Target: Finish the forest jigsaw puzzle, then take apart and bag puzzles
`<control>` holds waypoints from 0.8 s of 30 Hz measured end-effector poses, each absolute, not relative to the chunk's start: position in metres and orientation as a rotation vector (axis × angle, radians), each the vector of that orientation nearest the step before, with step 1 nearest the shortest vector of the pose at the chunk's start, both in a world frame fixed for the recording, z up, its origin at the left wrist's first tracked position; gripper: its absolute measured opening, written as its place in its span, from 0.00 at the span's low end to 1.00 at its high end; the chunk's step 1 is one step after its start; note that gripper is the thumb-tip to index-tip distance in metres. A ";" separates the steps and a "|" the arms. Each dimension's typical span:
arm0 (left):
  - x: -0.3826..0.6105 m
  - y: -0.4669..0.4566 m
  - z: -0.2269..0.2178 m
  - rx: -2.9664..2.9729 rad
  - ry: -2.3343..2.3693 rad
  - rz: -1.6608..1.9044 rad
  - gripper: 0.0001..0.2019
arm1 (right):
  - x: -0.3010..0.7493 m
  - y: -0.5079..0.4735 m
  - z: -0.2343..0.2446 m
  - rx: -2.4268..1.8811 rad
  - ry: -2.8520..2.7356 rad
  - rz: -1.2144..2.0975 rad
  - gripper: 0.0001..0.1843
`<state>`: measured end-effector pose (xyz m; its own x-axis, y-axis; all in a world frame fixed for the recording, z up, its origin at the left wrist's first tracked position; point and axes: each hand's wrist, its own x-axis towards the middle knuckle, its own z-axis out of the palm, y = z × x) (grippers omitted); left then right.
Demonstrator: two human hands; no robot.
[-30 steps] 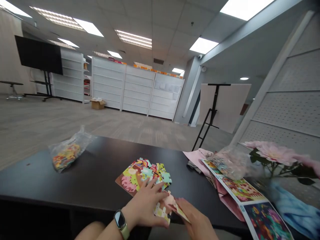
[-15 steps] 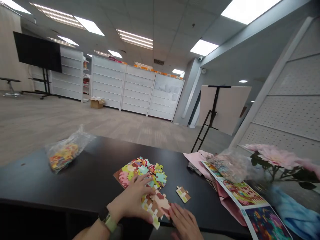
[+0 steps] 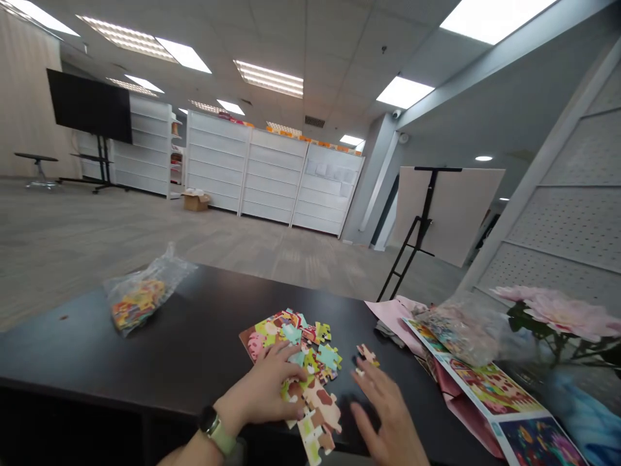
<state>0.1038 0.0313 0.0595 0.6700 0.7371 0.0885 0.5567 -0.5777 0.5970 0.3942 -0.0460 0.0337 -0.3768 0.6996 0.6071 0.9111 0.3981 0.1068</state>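
My left hand [image 3: 276, 385] lies over a joined section of jigsaw puzzle [image 3: 320, 408] near the table's front edge, its fingers spread and its thumb on the pieces. This section shows brown patches on cream and some pale green. My right hand [image 3: 388, 414] is open to the right, its fingertips at a loose puzzle piece [image 3: 369, 355] and partly covering it. Just beyond my left hand, a pile of loose puzzle pieces [image 3: 310, 336] lies partly on a colourful puzzle picture [image 3: 256, 340].
A clear plastic bag of puzzle pieces [image 3: 140, 301] lies on the left of the black table [image 3: 204, 349]. On the right are printed picture sheets [image 3: 485, 388], another plastic bag [image 3: 460, 330], pink paper [image 3: 395, 314] and a pink flower [image 3: 557, 310].
My right hand has left the joined section and moved right to the loose piece, opening its fingers. My left hand stays on the puzzle. The whole view has shifted slightly.
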 end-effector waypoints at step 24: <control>0.089 0.049 0.051 2.251 1.075 0.535 0.22 | 0.377 -0.044 0.010 -1.409 -2.358 -0.462 0.37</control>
